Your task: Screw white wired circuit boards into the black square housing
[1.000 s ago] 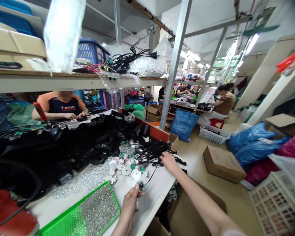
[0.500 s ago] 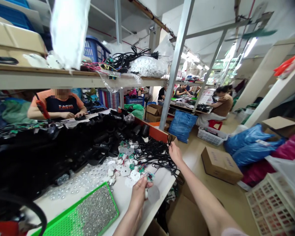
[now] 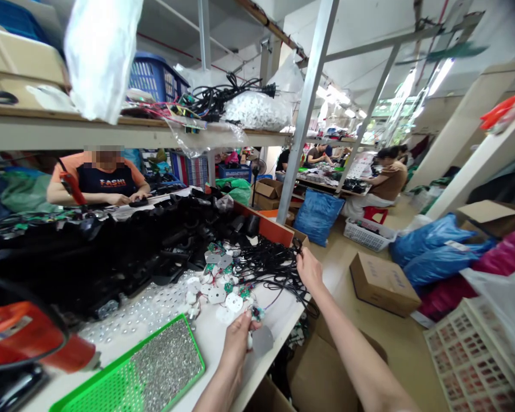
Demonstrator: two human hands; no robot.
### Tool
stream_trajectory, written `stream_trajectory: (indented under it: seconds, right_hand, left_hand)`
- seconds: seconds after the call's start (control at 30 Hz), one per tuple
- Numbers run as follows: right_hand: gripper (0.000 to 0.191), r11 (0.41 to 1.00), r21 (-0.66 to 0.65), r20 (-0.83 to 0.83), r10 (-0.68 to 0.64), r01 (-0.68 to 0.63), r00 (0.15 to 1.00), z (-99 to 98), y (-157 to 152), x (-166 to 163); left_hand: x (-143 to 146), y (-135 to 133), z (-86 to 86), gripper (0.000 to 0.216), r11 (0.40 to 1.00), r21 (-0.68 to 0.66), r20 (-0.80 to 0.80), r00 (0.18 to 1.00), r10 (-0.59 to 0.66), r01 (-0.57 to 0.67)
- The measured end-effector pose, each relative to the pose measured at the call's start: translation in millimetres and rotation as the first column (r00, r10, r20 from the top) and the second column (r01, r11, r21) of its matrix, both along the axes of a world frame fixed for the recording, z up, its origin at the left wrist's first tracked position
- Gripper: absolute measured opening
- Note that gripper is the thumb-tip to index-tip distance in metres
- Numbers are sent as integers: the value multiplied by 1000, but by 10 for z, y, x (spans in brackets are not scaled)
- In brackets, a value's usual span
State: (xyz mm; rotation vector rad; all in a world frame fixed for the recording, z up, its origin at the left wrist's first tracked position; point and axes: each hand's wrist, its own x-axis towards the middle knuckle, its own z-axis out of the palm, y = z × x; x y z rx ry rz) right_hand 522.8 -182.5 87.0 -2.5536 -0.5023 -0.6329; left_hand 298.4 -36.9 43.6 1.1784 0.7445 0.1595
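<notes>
blk cables (image 3: 274,266), green tray (image 3: 133,375), white discs (image 3: 217,294)

Two slim, bare forearms lead to the left hand (image 3: 236,339) and right hand (image 3: 309,269).

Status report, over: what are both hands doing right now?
Left hand shut on circuit board and grey disc. Right hand shut on black cables. Loose white discs piled between the hands.

Single head-worn camera, looking forward and down across the white worktable (image 3: 223,343) edge, hands close below, factory aisle and other workstations far beyond.
</notes>
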Motion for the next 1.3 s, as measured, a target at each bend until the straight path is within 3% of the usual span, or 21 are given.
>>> stream_trajectory:
  seconds: [0.13, 0.3, 0.43, 0.57, 0.77, 1.07, 1.2, 1.3]
  right_hand:
    - [26, 998, 54, 95, 39, -44, 995, 129, -48, -170]
    - [29, 976, 165, 226, 99, -139, 969, 248, 47, -460]
    - [26, 914, 275, 334, 202, -300, 921, 352, 303, -724]
    - [17, 839, 299, 447, 298, -455, 843, 553, 569, -958]
    - [20, 800, 247, 545, 352, -547, 761, 806, 843, -1129]
    - [17, 828, 248, 586, 285, -503, 758, 1026, 1005, -1115]
    - [18, 829, 263, 638, 234, -494, 733, 1257, 1055, -1199]
    - [18, 831, 250, 694, 204, -497, 690, 1455, 1127, -1292]
  left_hand:
    - [-150, 66, 3, 70, 1000, -23, 4, 1000, -11, 11]
    - [-530, 157, -56, 72, 977, -190, 86, 993, -79, 95]
    - [-810, 268, -123, 85, 957, -220, 96, 981, -171, 188]
    - [-949, 348, -162, 87, 920, -313, 102, 971, -214, 236]
    - [-925, 314, -77, 95, 876, -394, 156, 959, -237, 280]
    - [-801, 287, -121, 84, 906, -261, 238, 932, -275, 334]
    - [-758, 231, -136, 79, 911, -195, 247, 917, -312, 362]
    - [-746, 210, -50, 75, 880, -261, 256, 908, -332, 396]
